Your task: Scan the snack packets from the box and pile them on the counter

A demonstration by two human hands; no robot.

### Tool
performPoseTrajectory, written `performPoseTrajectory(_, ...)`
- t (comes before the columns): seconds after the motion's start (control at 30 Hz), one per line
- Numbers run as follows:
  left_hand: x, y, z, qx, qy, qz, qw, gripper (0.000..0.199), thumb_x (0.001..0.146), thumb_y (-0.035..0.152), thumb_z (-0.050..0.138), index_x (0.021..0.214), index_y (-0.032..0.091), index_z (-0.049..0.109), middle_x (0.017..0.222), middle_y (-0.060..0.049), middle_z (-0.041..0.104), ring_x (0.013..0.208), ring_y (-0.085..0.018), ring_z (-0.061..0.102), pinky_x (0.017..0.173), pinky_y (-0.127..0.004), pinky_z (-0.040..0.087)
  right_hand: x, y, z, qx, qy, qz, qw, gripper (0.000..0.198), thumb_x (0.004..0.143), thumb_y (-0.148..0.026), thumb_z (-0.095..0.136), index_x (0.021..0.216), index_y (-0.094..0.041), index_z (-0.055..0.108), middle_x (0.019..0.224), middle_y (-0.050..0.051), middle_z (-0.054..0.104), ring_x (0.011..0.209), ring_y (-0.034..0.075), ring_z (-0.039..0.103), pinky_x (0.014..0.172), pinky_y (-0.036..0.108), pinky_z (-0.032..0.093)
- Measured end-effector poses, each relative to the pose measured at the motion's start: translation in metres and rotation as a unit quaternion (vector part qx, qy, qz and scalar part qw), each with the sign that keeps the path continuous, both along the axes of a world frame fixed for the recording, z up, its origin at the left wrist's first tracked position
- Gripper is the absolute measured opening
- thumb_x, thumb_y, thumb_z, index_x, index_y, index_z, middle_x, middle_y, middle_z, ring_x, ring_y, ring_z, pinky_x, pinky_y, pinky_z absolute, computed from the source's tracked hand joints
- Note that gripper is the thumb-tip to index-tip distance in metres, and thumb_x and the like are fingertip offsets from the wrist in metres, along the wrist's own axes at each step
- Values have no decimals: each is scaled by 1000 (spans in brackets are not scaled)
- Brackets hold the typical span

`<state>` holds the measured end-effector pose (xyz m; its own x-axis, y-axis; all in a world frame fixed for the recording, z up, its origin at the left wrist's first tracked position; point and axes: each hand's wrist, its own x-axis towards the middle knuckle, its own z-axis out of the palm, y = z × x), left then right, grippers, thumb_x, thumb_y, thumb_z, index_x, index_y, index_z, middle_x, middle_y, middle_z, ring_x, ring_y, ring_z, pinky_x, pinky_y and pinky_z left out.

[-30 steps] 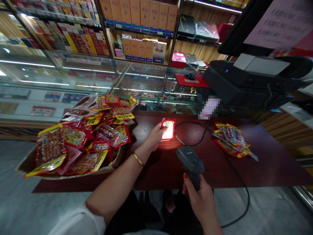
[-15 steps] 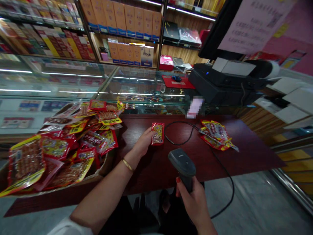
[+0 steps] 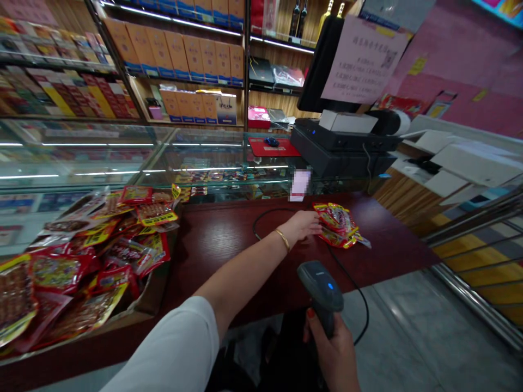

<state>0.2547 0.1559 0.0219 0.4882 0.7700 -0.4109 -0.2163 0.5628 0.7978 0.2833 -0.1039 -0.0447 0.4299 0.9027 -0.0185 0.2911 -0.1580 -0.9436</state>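
My left hand [image 3: 304,224], with a gold bangle at the wrist, reaches across the brown counter to the left edge of a small pile of red and yellow snack packets [image 3: 338,222]. Its fingers are stretched out and touch the pile; the thumb is hidden. In my right hand [image 3: 332,343] is a dark barcode scanner [image 3: 321,286], gripped by the handle, with a blue light lit on top. A cardboard box [image 3: 153,296] at the left is heaped with packaged snacks [image 3: 65,269], some showing rows of brown sticks.
The scanner's black cable [image 3: 363,299] loops over the counter [image 3: 220,245] and hangs past its front edge. Behind stand a glass display case [image 3: 192,149], a blurred-out phone-like item [image 3: 300,184], a mouse [image 3: 272,141] on a red mat, and a black till unit [image 3: 343,147] with a monitor.
My left hand has moved right, from holding a red packet upright in mid-counter to the packet pile. The scanner's blue light has come on. The view has shifted rightward.
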Motion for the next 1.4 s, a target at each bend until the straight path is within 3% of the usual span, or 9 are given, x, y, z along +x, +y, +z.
performPoseTrajectory(0.13,-55,-41,-7,51,22,78,995,28,77,12,73,104,16,69,102,-10,72,79,-16,65,72,-26,53,-2,1,-4,-8,0,41,999,54,83,-74,62,63,-23,62,50,0,61,48,19,58,50,29,48)
performPoseTrajectory(0.23,-133,-95,-4,210,75,158,962,25,83,15,66,107,19,72,111,-10,74,90,-17,67,81,-28,53,-3,2,-14,-45,-18,72,996,54,81,-75,64,64,-23,64,57,2,66,56,21,63,56,30,51)
performPoseTrajectory(0.33,-221,-150,10,373,266,242,855,22,89,20,59,105,22,75,105,-8,76,94,-20,68,87,-31,52,-9,10,-25,-94,-55,108,988,53,84,-72,62,66,-23,68,68,6,74,67,24,69,66,32,52)
performPoseTrajectory(0.5,-356,-218,35,370,628,290,620,26,91,34,59,110,24,74,113,-8,75,109,-28,65,103,-43,47,-31,17,-23,-40,-64,188,979,50,86,-67,62,63,-23,67,65,5,73,66,23,69,65,31,53)
performPoseTrajectory(0.67,-416,-255,36,342,738,159,559,50,83,59,68,118,25,74,122,-12,74,116,-34,62,104,-47,44,-48,12,-14,-7,-49,193,980,47,85,-67,64,65,-24,66,60,3,70,61,23,69,60,30,55)
performPoseTrajectory(0.8,-415,-262,24,353,747,82,557,52,77,54,76,123,30,74,126,-12,73,127,-39,58,103,-51,43,-44,8,-16,-4,-55,198,979,43,86,-64,65,71,-24,68,62,3,71,62,22,69,66,30,56)
performPoseTrajectory(1.0,-410,-264,31,365,718,113,582,21,85,39,66,97,33,82,105,-8,79,108,-33,69,100,-48,44,-36,6,-23,-30,-30,190,981,42,85,-63,66,77,-22,71,65,4,73,64,23,70,67,31,56)
performPoseTrajectory(1.2,-361,-258,58,296,475,301,773,32,87,50,66,99,22,77,88,-5,77,80,-23,69,75,-33,55,-43,3,-14,-37,-7,161,986,44,83,-65,67,76,-21,70,63,3,70,63,22,67,66,32,54)
performPoseTrajectory(1.4,-280,-203,6,161,107,279,941,42,82,51,74,107,17,74,87,-5,75,75,-19,68,67,-28,56,-49,-5,3,-40,14,140,989,45,83,-64,68,70,-22,67,62,2,68,62,21,64,62,29,52)
